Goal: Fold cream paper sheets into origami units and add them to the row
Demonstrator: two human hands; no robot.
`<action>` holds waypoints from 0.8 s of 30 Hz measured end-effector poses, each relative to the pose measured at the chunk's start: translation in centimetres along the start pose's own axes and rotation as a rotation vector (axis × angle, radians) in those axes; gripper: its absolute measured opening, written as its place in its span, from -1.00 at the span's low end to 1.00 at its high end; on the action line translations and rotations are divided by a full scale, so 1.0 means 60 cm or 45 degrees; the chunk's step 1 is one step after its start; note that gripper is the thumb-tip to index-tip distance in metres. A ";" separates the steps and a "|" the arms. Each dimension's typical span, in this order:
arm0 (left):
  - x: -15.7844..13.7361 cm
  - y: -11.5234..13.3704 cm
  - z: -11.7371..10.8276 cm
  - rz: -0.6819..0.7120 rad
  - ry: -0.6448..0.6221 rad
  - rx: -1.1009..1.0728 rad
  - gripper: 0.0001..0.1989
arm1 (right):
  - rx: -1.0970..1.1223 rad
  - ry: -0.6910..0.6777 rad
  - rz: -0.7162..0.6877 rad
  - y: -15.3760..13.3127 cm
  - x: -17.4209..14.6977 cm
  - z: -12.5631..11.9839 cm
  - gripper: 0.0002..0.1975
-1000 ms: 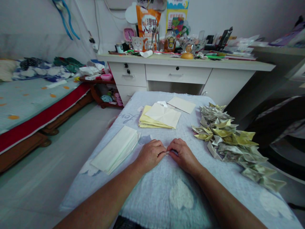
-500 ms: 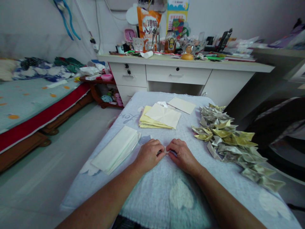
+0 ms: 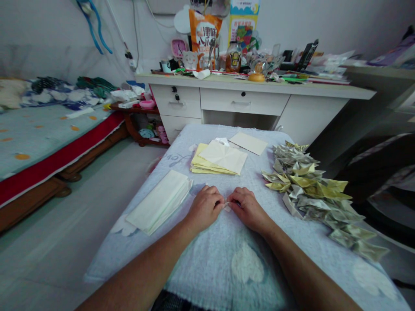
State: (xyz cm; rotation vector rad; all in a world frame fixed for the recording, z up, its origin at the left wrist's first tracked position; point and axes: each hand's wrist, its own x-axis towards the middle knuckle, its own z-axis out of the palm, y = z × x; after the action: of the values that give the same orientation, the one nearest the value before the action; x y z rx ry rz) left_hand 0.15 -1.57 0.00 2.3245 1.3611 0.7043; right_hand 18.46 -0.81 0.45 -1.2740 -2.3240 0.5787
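Note:
Fingertips of my left hand and my right hand meet over the cloth, both closed in a pinch on one small piece of pale paper. Most of that paper is hidden by the fingers. To the left lies a stack of long white folded paper. Beyond my hands is a pile of yellow sheets, with a creased cream sheet on top. Rows of folded silver and gold paper pieces lie to the right, apart from my right hand.
A pale blue patterned cloth covers the table. One cream rectangular sheet lies near its far end. Behind stands a white desk crowded with a jar, an orange bag and other items. A bed is at the left.
The view has shifted slightly. My fingers have moved a little on the small paper, and slightly more of its pale edge shows between them. The stacks and folded pieces stay put.

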 end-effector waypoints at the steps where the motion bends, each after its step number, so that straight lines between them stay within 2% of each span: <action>1: 0.001 -0.001 0.001 -0.009 0.003 -0.003 -0.87 | 0.028 0.009 0.015 0.002 -0.001 -0.001 -0.92; 7: 0.002 -0.002 0.003 -0.045 0.007 0.022 -0.88 | 0.019 0.056 0.060 0.011 -0.003 -0.002 -0.94; 14: 0.001 0.003 0.008 -0.166 0.028 0.132 -0.87 | -0.082 0.083 0.203 0.003 0.006 0.003 -0.91; 24: 0.001 0.009 0.005 -0.261 0.013 0.171 -0.88 | -0.169 0.092 0.257 0.000 0.011 0.009 -0.87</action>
State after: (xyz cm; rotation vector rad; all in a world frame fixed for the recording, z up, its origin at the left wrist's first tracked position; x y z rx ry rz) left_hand 0.73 -1.82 0.05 2.2394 1.6686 0.5794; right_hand 17.84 -0.30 0.12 -1.5769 -2.2217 0.4395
